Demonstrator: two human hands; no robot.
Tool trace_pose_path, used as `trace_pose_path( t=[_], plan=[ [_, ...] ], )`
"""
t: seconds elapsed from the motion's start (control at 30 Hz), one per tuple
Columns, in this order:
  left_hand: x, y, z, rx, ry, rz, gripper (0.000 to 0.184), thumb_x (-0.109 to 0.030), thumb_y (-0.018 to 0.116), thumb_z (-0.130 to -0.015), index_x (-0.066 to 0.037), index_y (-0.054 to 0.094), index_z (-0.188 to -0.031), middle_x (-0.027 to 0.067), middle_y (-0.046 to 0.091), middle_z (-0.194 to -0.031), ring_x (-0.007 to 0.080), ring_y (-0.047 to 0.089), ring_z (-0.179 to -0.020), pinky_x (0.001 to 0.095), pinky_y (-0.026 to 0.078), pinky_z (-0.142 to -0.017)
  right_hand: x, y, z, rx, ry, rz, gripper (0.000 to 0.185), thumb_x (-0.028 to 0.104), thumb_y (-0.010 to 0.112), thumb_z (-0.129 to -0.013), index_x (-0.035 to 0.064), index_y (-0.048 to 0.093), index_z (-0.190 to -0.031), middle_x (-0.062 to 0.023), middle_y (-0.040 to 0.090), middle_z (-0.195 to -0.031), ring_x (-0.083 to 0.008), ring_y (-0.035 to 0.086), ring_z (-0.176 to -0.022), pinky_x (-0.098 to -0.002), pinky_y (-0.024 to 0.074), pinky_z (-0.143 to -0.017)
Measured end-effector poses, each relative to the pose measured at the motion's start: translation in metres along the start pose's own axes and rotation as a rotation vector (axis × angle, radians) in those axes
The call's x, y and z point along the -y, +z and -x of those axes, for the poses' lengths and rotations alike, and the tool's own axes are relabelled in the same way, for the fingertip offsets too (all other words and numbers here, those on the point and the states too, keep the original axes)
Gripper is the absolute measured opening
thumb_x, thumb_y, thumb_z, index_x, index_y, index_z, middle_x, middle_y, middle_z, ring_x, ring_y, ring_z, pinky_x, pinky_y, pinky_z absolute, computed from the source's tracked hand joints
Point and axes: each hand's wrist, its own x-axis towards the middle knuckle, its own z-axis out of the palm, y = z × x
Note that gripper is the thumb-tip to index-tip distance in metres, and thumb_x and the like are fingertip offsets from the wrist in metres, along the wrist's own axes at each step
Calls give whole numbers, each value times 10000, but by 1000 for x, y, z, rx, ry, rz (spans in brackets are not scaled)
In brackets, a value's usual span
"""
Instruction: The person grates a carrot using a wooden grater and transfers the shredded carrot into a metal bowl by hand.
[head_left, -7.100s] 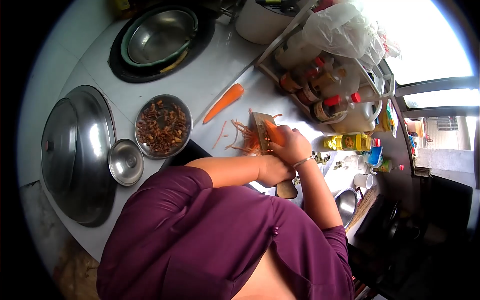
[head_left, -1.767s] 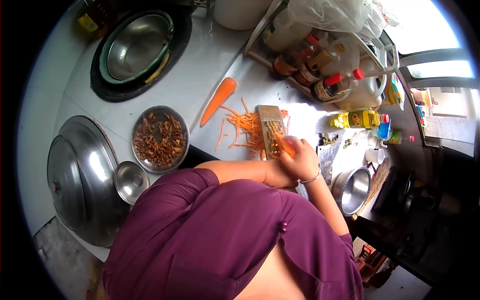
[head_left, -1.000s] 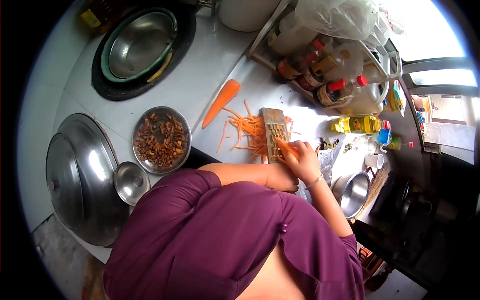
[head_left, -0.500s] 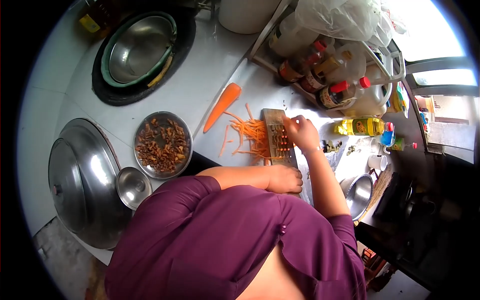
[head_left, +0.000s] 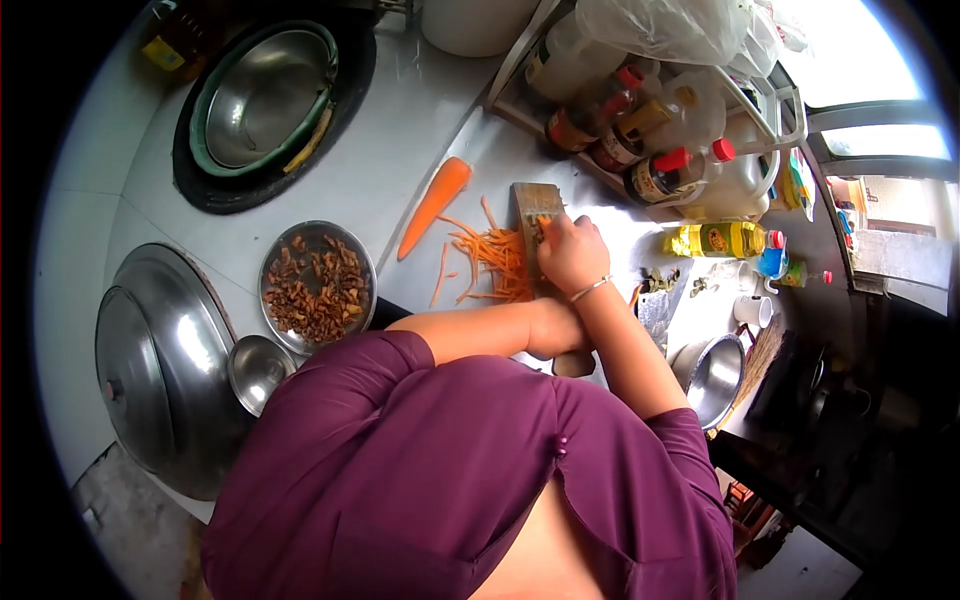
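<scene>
A flat wooden grater (head_left: 536, 200) lies lengthwise on the counter in front of me. My left hand (head_left: 555, 327) is closed around its near part, with the rounded end showing below the wrist. On the grating face my right hand (head_left: 574, 254) presses with curled fingers; some orange carrot shows beside the fingertips, though most of what it grips is hidden under the palm. Carrot shreds (head_left: 498, 262) are heaped against the grater's left side. Beyond them rests a large carrot (head_left: 436, 207), cut at its thick end.
To the left stand a metal bowl of brown chopped pieces (head_left: 315, 290), a small metal bowl (head_left: 262, 370) and a big lidded pan (head_left: 165, 370). A rack of bottles (head_left: 650, 180) is at the back right. An oil bottle (head_left: 715, 240) and a metal pot (head_left: 712, 380) sit right.
My right hand has moved left and toward me over the grater. The grater's far end has shifted slightly away and left in view, and its near end now shows beneath my left hand.
</scene>
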Motion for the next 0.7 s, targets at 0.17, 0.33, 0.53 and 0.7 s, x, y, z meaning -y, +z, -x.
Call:
trace_pose_path(
  t=[0.17,0.33,0.53,0.7],
  plan=[
    [-19,-37,-3,31,-77,-14,199,-119,586,-831,-114,706,-990,122,686,-1055,297,638,-968,382,500,-835,1,-4,-13,13,51,-10,262,223,622,-770,38,639,-955,-249,617,-946,-391,621,-903,-436,534,-790],
    [-18,-35,-7,183,-195,-49,321,-60,609,-774,-125,678,-1080,132,671,-1110,300,632,-1025,390,500,-863,5,-3,-21,14,66,15,283,232,598,-794,31,643,-989,-243,627,-970,-388,622,-928,-432,528,-817],
    [-36,-35,-9,102,-64,-56,366,-57,610,-764,-113,662,-1121,137,658,-1151,307,617,-1066,384,492,-898,-1,-6,-4,62,39,14,288,223,588,-805,17,639,-999,-250,629,-971,-399,620,-928,-435,521,-830],
    [-34,-18,-9,57,-229,274,252,-154,537,-871,-42,686,-1040,162,665,-1122,305,618,-1030,387,471,-898,-3,1,3,-9,76,-8,274,192,607,-793,6,627,-993,-264,619,-970,-409,619,-915,-446,523,-832]
  ],
)
